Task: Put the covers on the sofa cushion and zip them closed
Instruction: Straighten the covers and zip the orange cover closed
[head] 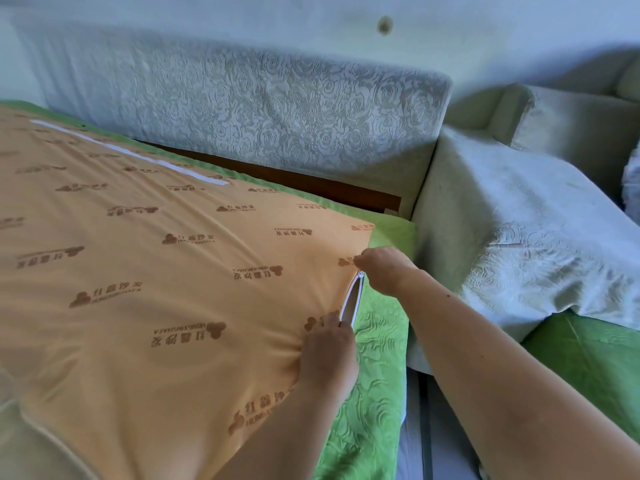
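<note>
We are at the zipping step. The large cushion lies on the sofa inside its orange fabric cover (173,271) with brown printed logos, and the cover's green embossed side band (377,341) runs along the edge nearest to our arms. The white zipper (352,301) sits in the seam between the orange and the green.

Our right hand (384,270) has its fingers drawn together in a pinch at the far end of the zipper. It probably holds the slider, but the slider itself is too small to tell. Our left hand (329,344) pinches the orange cloth just beside the near end, and creases spread out from that pinch.

A short part of the zipper between the two hands stands open. To do this well, we judge that the left hand should keep the seam tight and straight. The right hand should pull along the line of the teeth, not upward, so no loose cloth is caught.

The cover is the container here, and the cushion fills it. The gap shows something white, and we cannot tell if it is filling or lining.

Behind stands the grey rose-patterned sofa back (259,109).
</note>
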A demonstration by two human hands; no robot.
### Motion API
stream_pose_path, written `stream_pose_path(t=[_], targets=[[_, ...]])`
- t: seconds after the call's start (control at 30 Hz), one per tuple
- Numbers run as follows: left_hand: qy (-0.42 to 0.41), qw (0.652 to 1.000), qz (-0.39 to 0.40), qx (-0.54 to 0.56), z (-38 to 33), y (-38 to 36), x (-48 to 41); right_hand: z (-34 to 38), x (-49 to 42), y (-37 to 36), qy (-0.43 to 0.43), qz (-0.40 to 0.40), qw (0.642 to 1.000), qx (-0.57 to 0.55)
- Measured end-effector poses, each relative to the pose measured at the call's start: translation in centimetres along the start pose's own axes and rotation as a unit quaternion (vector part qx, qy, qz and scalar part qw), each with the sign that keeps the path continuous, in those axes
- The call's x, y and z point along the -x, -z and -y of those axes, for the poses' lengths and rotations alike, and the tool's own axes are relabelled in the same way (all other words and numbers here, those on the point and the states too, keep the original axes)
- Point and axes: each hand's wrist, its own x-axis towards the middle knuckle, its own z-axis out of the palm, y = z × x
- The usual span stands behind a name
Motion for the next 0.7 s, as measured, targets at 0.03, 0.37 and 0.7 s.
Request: stream_pose_path(t=[0.03,0.37,0.7], targets=[[-0.004,1.000,0.003,0.000,-0.1,0.1,0.1,0.1,0.2,-0.1,0.002,0.003,1.000,-0.008],[-0.007,0.999,0.028,-0.020,-0.1,0.5,0.4,0.9,2.5,0.3,0.015,0.021,0.998,-0.052],[-0.004,1.000,-0.009,-0.008,-0.3,1.2,0.2,2.2,4.8,0.7,0.041,0.044,0.995,-0.079]])
